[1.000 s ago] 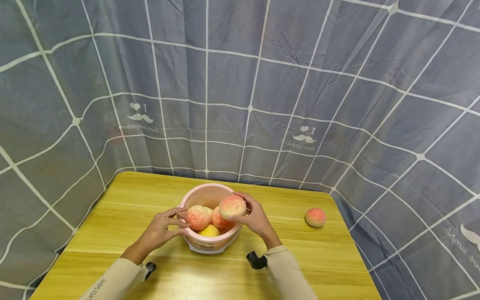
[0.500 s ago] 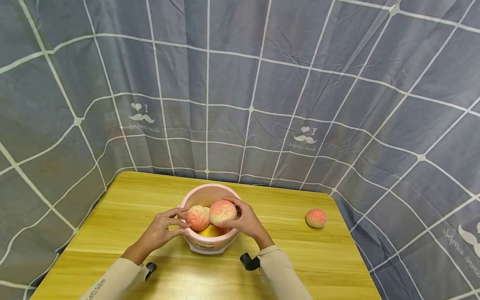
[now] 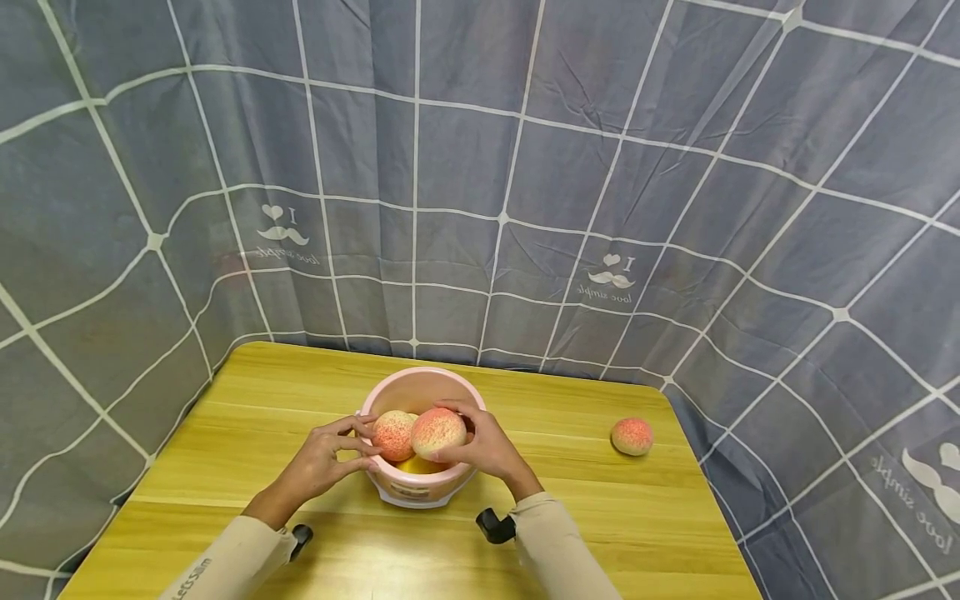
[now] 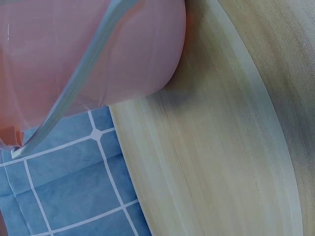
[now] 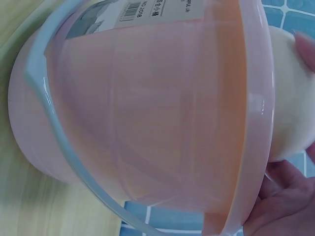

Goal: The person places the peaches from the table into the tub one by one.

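Note:
A pink bucket (image 3: 408,486) stands upright on the table with fruit inside. My left hand (image 3: 330,452) holds the bucket at its left rim, fingertips right beside a speckled peach (image 3: 393,435) lying in it. My right hand (image 3: 483,446) grips another red-and-yellow peach (image 3: 439,432) over the bucket opening, fingers at the top and thumb at the lower side. Low in the bucket shows a yellow fruit (image 3: 422,465), partly covered. In the right wrist view, the pale underside of the held peach (image 5: 290,98) shows at the bucket's rim.
A further peach (image 3: 632,437) lies on the right part of the wooden table (image 3: 570,483). The bucket's grey handle (image 4: 78,78) hangs down its side. A blue-grey checked curtain (image 3: 465,167) surrounds the table at the back and sides.
My right hand has moved left and slightly down with its peach, from the bucket's right rim to over its middle. The left hand has stayed in place.

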### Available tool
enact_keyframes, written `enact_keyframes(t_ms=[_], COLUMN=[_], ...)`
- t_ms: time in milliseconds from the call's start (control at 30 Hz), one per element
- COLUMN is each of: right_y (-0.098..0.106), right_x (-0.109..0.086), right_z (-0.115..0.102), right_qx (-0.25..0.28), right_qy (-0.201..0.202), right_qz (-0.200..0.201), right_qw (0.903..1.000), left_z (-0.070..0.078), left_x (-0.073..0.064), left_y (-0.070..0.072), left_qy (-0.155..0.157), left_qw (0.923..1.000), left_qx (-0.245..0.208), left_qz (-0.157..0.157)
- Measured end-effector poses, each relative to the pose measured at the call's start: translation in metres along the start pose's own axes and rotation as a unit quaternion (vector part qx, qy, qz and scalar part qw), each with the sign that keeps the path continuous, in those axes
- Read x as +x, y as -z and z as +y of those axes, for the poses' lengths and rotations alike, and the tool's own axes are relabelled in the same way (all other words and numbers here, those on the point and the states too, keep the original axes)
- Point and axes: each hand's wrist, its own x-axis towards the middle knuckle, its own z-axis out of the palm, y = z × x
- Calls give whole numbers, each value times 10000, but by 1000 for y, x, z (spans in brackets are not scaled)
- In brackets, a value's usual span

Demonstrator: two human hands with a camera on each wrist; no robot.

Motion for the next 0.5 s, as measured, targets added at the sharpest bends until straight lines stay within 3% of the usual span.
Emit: enact_keyframes(t_ms=[167,333,500], right_y=[1,1,2], right_x=[-1,-1,-3], right_z=[4,7,-6], right_qx=[341,304,371], right_qy=[100,117,166], right_qz=[2,-22,-82], right_qw=[9994,9995,9991], left_z=[1,1,2], left_x=[0,1,1], left_y=[1,1,1], left_qy=[-3,8,12], left_qw=[10000,10000,10000], left_qx=[32,37,30], left_qz=[-39,-44,-37])
